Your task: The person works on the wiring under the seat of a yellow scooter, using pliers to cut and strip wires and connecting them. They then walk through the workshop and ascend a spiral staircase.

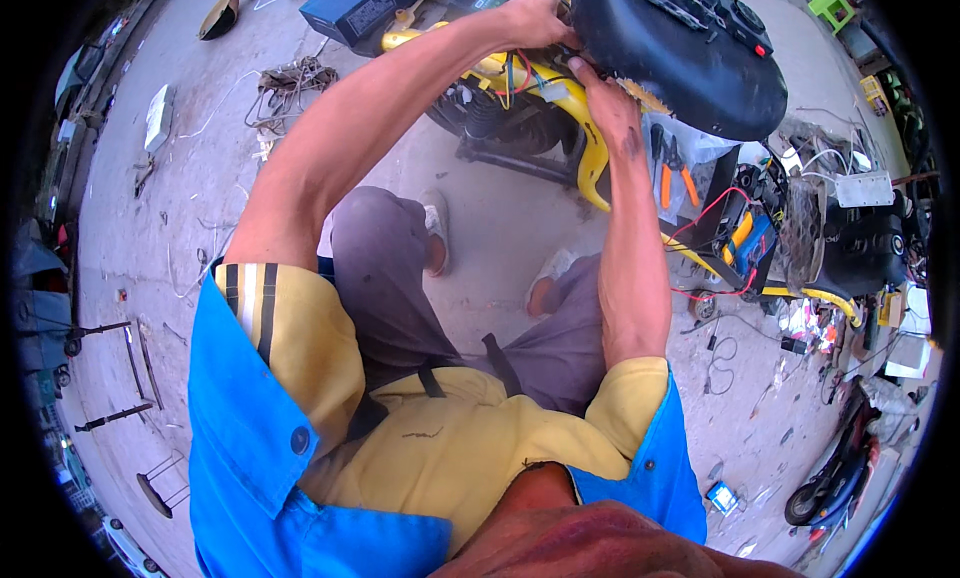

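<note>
My left hand [535,20] reaches up to the gap between the yellow frame [580,113] of a small vehicle and its black padded seat [680,63], its fingers curled around something I cannot make out. My right hand [605,96] is just below it at the seat's underside, thumb raised and fingers closed on something hidden. Red and yellow wires [515,93] hang below my hands beside a dark wheel [485,118]. Orange-handled pliers [675,178] lie right of my right forearm. A dark blue box [360,8] sits behind my left hand.
At right are a tangle of wires, a white power strip [862,188], a black seat [865,253] and a parked scooter [835,468]. On the left floor lie a white box [158,116], cables [285,88] and metal stands [160,488]. A green stool [828,0] stands at top right.
</note>
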The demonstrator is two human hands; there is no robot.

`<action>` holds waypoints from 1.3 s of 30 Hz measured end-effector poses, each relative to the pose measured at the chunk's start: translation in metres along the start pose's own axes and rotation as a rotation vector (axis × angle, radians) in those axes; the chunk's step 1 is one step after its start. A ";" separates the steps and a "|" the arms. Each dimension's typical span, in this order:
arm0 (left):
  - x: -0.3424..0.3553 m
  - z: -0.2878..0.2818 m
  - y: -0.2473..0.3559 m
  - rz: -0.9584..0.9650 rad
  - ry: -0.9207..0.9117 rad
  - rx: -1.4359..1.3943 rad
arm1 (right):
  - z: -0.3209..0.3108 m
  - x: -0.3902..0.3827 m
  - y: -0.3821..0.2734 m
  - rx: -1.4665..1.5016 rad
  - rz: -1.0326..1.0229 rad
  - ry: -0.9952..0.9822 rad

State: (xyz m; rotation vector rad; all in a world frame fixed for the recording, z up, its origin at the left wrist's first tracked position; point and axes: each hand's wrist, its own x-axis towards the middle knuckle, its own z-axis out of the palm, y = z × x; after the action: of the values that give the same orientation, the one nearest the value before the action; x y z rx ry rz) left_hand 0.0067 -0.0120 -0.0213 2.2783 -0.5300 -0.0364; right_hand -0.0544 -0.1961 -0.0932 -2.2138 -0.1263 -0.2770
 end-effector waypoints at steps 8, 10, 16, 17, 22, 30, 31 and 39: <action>-0.003 -0.002 -0.016 -0.018 0.019 -0.155 | 0.011 0.008 0.007 -0.062 -0.018 -0.010; 0.010 0.009 -0.005 -0.031 0.042 -0.130 | 0.005 0.005 0.015 -0.148 0.007 0.097; 0.093 0.026 0.034 0.166 -0.009 0.073 | -0.054 0.028 0.013 -0.323 -0.080 -0.101; 0.107 0.022 0.026 0.247 0.028 0.150 | -0.048 0.036 0.009 -0.265 -0.155 -0.013; 0.046 0.018 0.046 0.044 0.045 -0.066 | -0.045 0.038 0.031 -0.248 -0.287 0.302; 0.017 0.010 0.055 -0.107 0.164 -0.296 | -0.055 0.026 0.001 -0.056 -0.302 0.104; 0.006 0.006 0.045 -0.123 0.172 -0.278 | -0.036 0.022 -0.004 -0.057 -0.311 0.103; -0.048 -0.018 0.027 -0.065 0.071 -0.284 | 0.019 0.018 0.024 -0.377 -0.112 -0.146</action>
State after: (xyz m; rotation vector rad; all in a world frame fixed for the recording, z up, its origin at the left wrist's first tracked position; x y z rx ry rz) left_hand -0.0438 0.0026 0.0036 2.0103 -0.3867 -0.0587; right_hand -0.0297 -0.1962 -0.1185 -2.6064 -0.2994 -0.2128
